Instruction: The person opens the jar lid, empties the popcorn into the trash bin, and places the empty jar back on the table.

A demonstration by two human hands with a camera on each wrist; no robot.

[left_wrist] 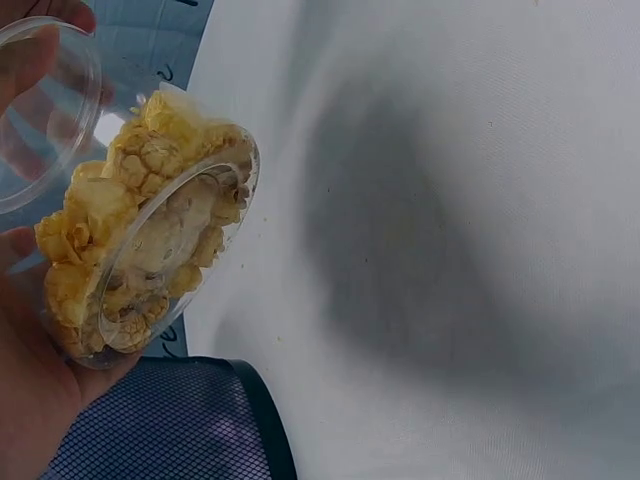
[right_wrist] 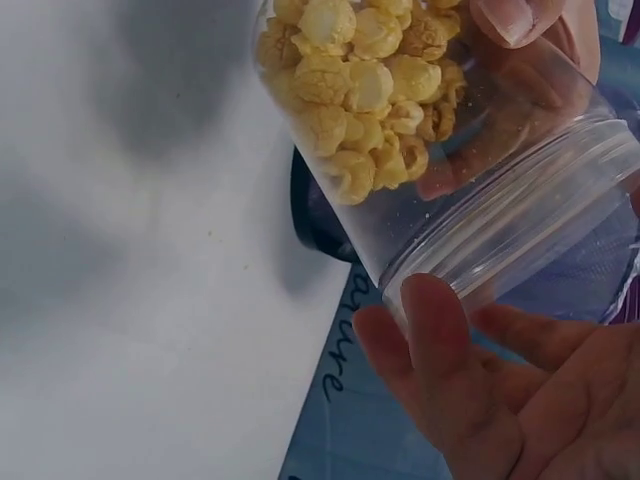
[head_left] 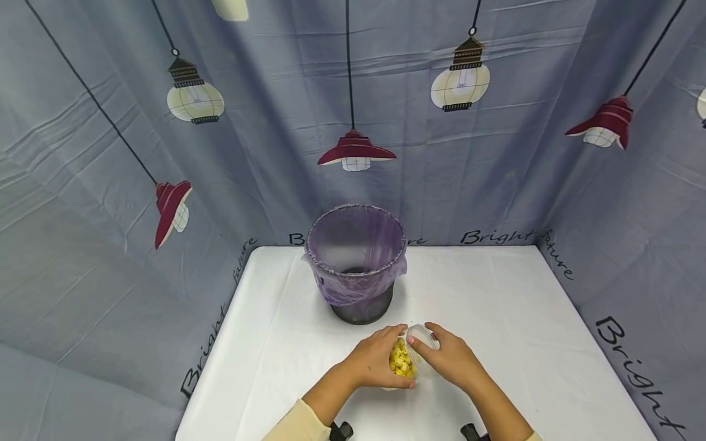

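A clear plastic jar (right_wrist: pixel 350 205), partly filled with yellow popcorn (head_left: pixel 401 360), is tilted above the white table. My left hand (head_left: pixel 375 361) grips the jar's body, thumb on the near side and fingers on the far side. At the mouth end, my right hand (head_left: pixel 452 361) holds the clear round lid (head_left: pixel 423 336) between thumb and fingers. The lid lies against the jar's mouth in the right wrist view; whether it is screwed tight I cannot tell. The jar's base (left_wrist: pixel 165 245) faces the left wrist camera.
Beyond the hands, a dark mesh waste bin (head_left: pixel 361 312) lined with a purple bag (head_left: pixel 353 288) stands on the white table (head_left: pixel 496 306). A grey-blue curtain (head_left: pixel 265 122) printed with lamps surrounds the table. Two black objects (head_left: pixel 342 431) show at the bottom edge.
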